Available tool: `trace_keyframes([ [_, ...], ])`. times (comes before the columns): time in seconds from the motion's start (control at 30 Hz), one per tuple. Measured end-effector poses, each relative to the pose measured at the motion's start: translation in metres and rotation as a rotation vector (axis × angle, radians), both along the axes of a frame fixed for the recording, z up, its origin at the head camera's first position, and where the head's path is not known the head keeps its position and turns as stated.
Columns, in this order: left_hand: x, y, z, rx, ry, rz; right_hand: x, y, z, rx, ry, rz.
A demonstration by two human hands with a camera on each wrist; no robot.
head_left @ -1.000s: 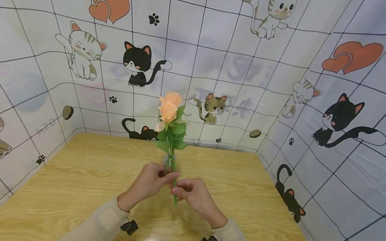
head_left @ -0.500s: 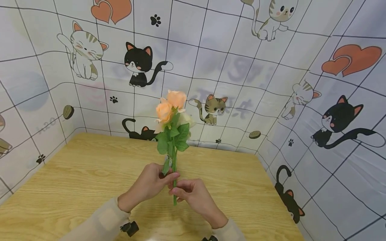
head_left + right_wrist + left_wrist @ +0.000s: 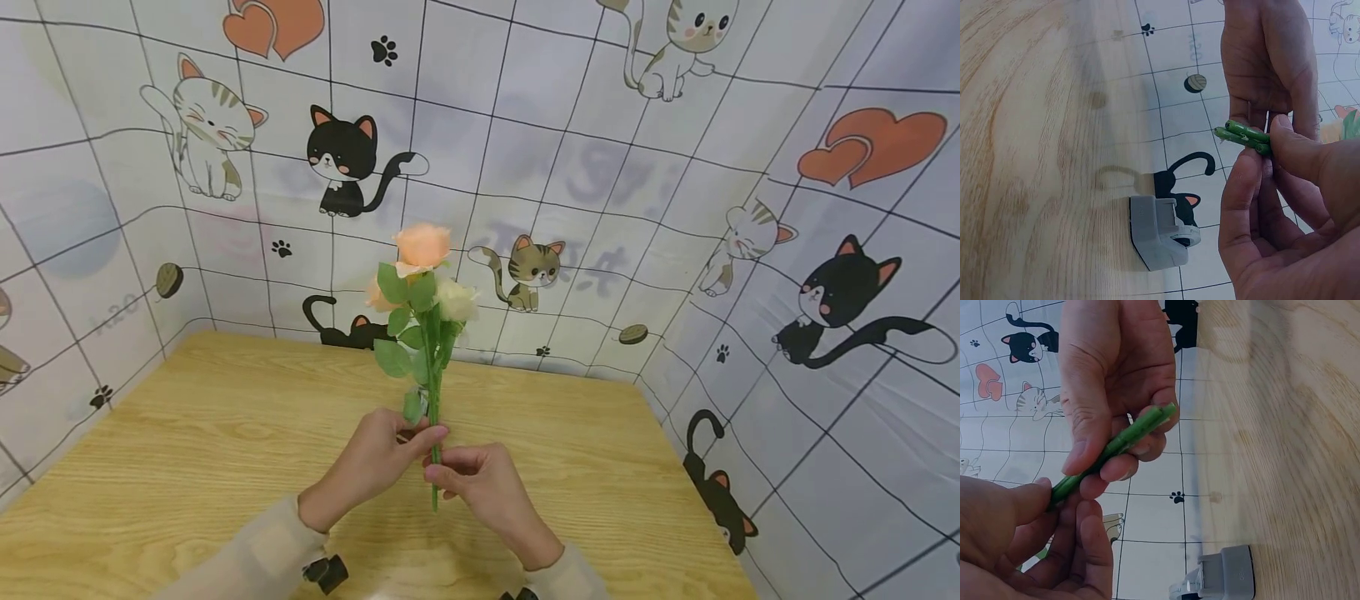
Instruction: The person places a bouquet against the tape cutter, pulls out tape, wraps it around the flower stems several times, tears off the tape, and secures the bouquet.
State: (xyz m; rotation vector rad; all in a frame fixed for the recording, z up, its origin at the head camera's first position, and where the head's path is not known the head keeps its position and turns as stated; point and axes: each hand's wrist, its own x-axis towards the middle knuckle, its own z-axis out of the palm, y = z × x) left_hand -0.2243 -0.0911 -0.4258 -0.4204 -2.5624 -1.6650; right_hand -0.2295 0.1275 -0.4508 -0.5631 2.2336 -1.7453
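A small bunch of roses stands upright before me in the head view: peach roses [image 3: 423, 247] and a cream rose [image 3: 456, 300], with green leaves [image 3: 392, 358]. Its green stems [image 3: 435, 400] lean together in one bundle. My left hand [image 3: 382, 446] pinches the bundle between thumb and fingers. Just below it, my right hand [image 3: 487, 483] pinches the stems near their lower ends. The cut stem ends [image 3: 1235, 132] stick out past the right thumb in the right wrist view. Fingers hide part of the stems.
A grey tape dispenser [image 3: 1154, 234] stands on the wooden table [image 3: 247, 400] behind the hands, mostly hidden by the bunch in the head view. Cat-patterned cloth [image 3: 465, 150] rises at the table's back and sides.
The bunch has turned about its stems: the cream rose has come round to the front right, and a peach rose has moved to the left behind leaves. Both hands stay nearly in place.
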Motion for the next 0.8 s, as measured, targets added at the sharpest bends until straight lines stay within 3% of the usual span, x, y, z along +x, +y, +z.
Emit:
trace_keyframes([
  [0.4, 0.0001, -0.0005, 0.0012, 0.009, 0.051, -0.053, -0.0019, 0.0025, -0.0006, -0.001, -0.028, 0.065],
  [0.8, 0.004, 0.0005, 0.0019, -0.01, 0.035, 0.016, -0.0007, -0.0006, -0.0017, -0.003, 0.018, 0.015],
])
